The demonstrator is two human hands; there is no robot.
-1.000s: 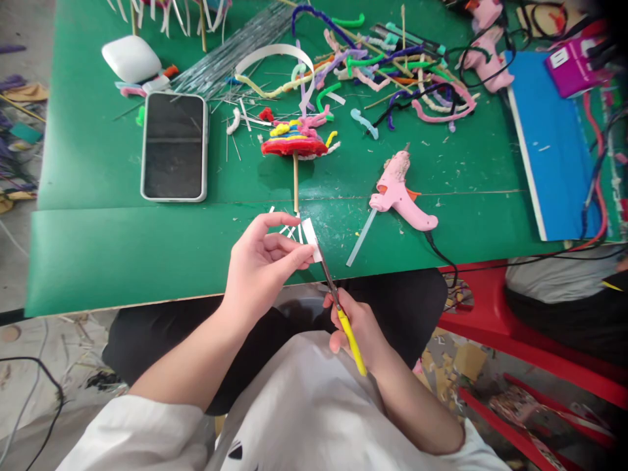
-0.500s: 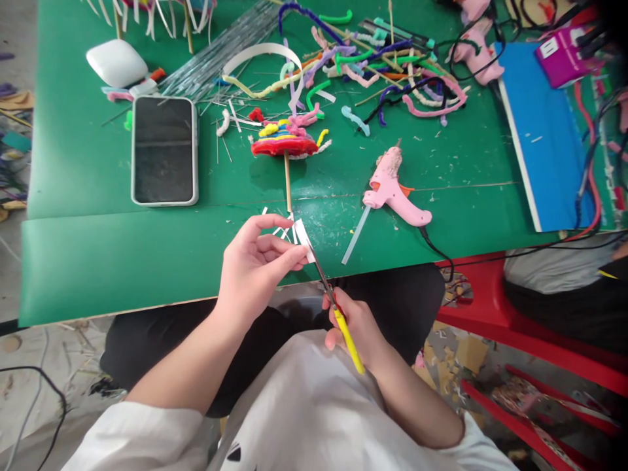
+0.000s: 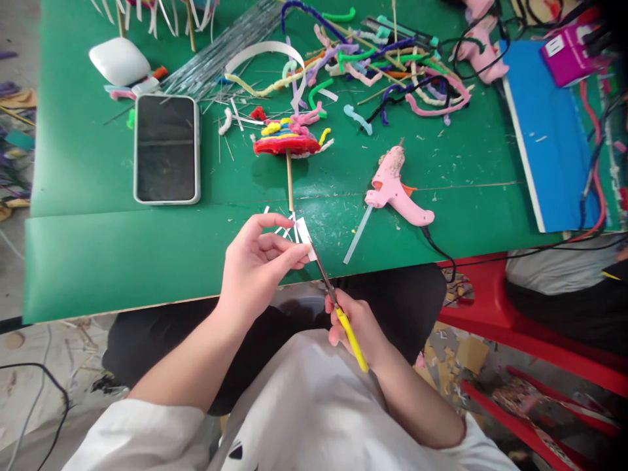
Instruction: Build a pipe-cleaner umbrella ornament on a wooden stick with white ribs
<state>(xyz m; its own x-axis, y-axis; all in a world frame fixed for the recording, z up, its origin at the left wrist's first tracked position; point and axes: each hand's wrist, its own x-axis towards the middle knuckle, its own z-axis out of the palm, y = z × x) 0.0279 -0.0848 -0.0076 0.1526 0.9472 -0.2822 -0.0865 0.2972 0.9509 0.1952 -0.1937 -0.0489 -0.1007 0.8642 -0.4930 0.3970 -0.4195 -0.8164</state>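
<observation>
Between thumb and fingers, my left hand (image 3: 260, 268) pinches a small strip of white paper (image 3: 303, 231) over the table's front edge. My right hand (image 3: 360, 330) grips yellow-handled scissors (image 3: 351, 339), whose blades reach up to the paper's right side. Thin white paper slivers (image 3: 287, 229) lie just past my left fingertips. Beyond them rests a round, coloured pipe-cleaner piece (image 3: 287, 139) with a wooden stick (image 3: 289, 180) pointing toward me. A pink glue gun (image 3: 400, 186) with a clear glue stick lies to the right.
The green table (image 3: 122, 261) also bears a phone (image 3: 165, 149), a white rounded case (image 3: 119, 61), tangled pipe cleaners (image 3: 363, 55), a curled paper strip (image 3: 262, 47) and a blue board (image 3: 544, 131). A red chair (image 3: 490, 301) and a seated person's leg (image 3: 544, 271) are at right.
The whole view has shifted slightly to the right. My hands, the paper and the scissors keep nearly the same pose.
</observation>
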